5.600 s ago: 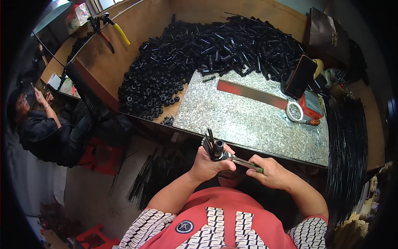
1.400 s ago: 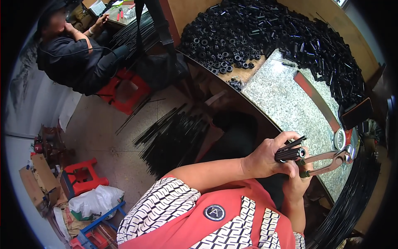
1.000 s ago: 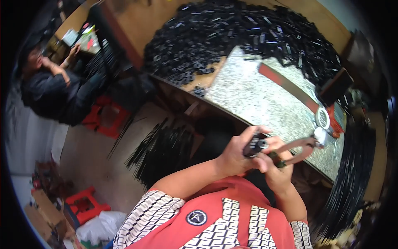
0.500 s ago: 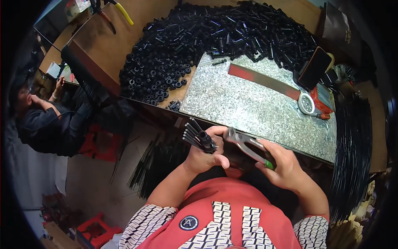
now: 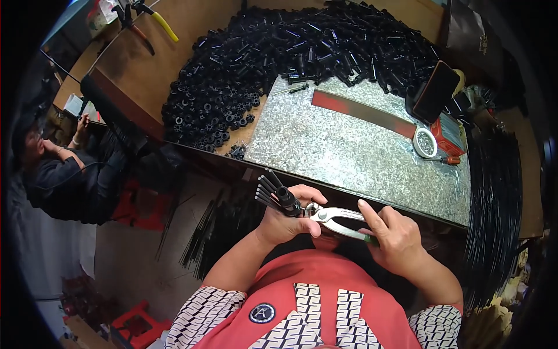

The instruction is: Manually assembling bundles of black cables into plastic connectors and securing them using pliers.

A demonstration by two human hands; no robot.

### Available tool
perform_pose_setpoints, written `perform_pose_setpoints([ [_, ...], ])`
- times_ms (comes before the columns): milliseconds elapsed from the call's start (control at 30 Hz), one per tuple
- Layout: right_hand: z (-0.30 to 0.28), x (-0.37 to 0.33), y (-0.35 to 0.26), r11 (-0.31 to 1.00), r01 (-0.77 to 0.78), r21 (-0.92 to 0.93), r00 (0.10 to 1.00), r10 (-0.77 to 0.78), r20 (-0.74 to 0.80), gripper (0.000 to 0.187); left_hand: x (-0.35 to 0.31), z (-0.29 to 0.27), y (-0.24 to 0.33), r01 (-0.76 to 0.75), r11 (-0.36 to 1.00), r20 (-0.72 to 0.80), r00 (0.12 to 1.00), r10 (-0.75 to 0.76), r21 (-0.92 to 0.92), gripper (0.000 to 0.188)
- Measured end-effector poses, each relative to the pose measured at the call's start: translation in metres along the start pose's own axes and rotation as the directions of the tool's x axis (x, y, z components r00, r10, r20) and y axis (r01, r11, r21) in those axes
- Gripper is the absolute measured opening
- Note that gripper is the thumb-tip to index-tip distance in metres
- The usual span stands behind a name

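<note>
My left hand is closed around a fan of thin black rods joined at a black tubular fitting, held just off the near edge of the bench. In my right hand is a pair of end-cutting pincers with green on the handles. My fingers lie on the handles, and the index finger is stretched along the upper one. The pincers' jaws are at the end of the fitting, beside my left fingertips. Whether they grip anything there is too small to tell.
A speckled board bears a flat metal strip, a white cup, a red box and an orange-handled screwdriver. Behind it are heaped black plastic parts. Long black rods hang at right; a seated person is at left.
My right hand has turned the pincers, bringing their jaws from above my left fingers down to the fitting. The handles are tilted less steeply. My left hand keeps its hold on the rods.
</note>
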State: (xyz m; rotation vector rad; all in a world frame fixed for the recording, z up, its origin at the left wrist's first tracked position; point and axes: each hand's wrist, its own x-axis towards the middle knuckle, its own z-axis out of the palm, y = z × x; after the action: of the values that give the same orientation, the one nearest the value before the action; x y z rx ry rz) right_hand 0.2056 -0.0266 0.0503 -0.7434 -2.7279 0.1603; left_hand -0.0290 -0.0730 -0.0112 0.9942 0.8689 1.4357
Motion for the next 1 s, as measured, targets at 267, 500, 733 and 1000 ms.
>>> perform_pose_setpoints([
  [267,0.009,-0.009,-0.002,0.995,-0.092,0.042,0.996,0.091,0.012,0.074,0.001,0.004,-0.018,-0.033,0.999,0.018,0.999,0.033,0.022,0.068],
  [500,0.003,-0.012,0.004,0.992,-0.056,-0.116,0.998,0.051,-0.040,0.074,0.006,0.004,-0.021,-0.027,0.988,0.060,0.998,0.018,0.153,0.063],
  [733,-0.004,-0.014,0.010,0.956,-0.001,-0.292,0.998,-0.017,-0.059,0.069,0.006,0.004,-0.022,-0.009,0.979,0.103,0.995,-0.013,0.204,0.056],
  [1000,-0.014,-0.015,0.009,0.958,0.005,-0.288,0.998,0.015,0.067,0.064,0.005,0.008,-0.017,-0.050,0.952,0.134,0.991,0.009,0.302,0.047],
])
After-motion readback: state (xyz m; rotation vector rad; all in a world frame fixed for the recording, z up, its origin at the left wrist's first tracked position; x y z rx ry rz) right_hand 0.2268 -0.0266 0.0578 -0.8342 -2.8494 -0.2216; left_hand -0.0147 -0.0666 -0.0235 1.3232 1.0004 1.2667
